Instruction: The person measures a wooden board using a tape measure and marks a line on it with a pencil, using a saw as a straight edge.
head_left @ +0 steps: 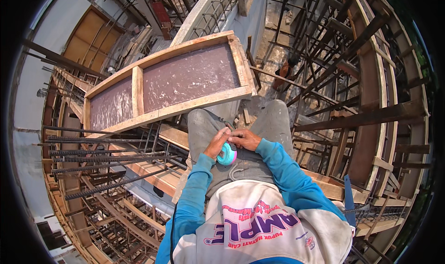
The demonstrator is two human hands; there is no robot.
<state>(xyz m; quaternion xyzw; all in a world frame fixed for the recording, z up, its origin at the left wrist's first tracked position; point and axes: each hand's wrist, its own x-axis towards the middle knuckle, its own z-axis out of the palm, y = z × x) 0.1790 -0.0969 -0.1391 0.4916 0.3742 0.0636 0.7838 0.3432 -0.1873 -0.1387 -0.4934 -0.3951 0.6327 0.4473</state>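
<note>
The left hand (217, 142) holds the turquoise roll (225, 154) just below its curled fingers; the right hand (246, 139) meets them, its grip unclear. Probably fingertip work on the roll, next needing steady support. Beyond the fingers, leftward: a wood-framed panel (187, 74).

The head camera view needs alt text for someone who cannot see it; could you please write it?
A person's left hand and right hand meet above the lap, close to a round turquoise-and-pink object. Ahead lies a wood-framed panel; ribbed steel bars jut out at left, and dark beams cross at right.
</note>
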